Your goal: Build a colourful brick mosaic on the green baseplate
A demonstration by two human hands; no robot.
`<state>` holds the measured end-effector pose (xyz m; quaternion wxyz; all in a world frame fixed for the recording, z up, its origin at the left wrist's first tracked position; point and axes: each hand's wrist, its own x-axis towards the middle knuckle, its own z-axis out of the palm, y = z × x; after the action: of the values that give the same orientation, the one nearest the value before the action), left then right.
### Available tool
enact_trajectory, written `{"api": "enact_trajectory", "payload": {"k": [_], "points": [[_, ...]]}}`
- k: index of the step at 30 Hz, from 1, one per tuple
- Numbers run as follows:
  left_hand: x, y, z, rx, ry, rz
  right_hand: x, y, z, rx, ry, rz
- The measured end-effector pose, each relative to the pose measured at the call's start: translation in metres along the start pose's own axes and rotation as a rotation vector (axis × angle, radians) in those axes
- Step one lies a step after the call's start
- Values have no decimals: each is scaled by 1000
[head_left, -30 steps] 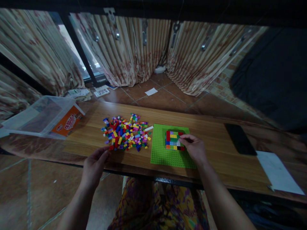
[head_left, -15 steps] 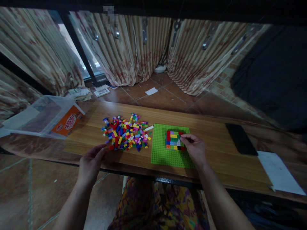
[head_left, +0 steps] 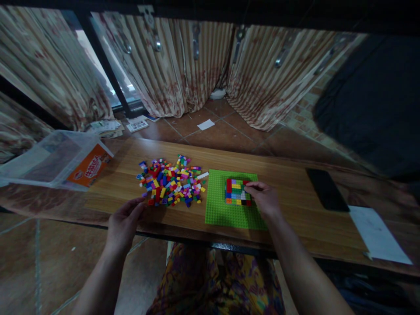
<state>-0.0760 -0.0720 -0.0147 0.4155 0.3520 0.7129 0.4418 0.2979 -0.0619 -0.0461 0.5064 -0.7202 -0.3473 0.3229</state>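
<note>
Now | left grip (head_left: pixel 124 221) narrow | right grip (head_left: pixel 266 201) narrow, touching brick block (head_left: pixel 235 192) | holds unclear

One baseplate (head_left: pixel 216 210), one phone (head_left: pixel 327 189)

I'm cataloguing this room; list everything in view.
Table: one, brown, centre
Studded baseplate: one, green, on table
Brick build: one, multicoloured, on baseplate
Loose bricks: many, multicoloured, left of baseplate
Plastic box: one, clear, orange-labelled, table's left end
Phone: one, black, right of baseplate
Paper sheet: one, white, beside phone
Floor papers: several, mostly white, beyond table
Curtains: several, beige-red, background
Metal fittings: several, silvery, before curtains
Unclear bulk: one, dark, far right
Patterned garment: one, purple-yellow, below table edge
Left hand: one, near loose bricks
Right hand: one, at brick build
</note>
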Motion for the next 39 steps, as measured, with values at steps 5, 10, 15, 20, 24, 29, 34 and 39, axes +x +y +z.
{"api": "enact_trajectory", "payload": {"k": [5,10,15,20,24,29,34,39], "points": [[0,-1,1,-4,-5,23,1,3,-2,-20,-26,-1],[-1,0,-1,29,-15,28,-2,11,-9,119,38,-47],[2,1,-6,82,-4,74,-9,14,-19,254,191,-18],[22,-2,-6,254,134,223,-21,10,-22,202,194,-39],[48,-6,-5,411,314,335,-30,9,-22,146,184,-84],[75,-12,0,540,375,497,-35,8,-23,87,170,-115],[82,-17,10,563,312,538,-65,-1,-6,-39,15,-220],[78,-22,15,609,290,554,-104,-14,38,-206,-284,-426]]}}
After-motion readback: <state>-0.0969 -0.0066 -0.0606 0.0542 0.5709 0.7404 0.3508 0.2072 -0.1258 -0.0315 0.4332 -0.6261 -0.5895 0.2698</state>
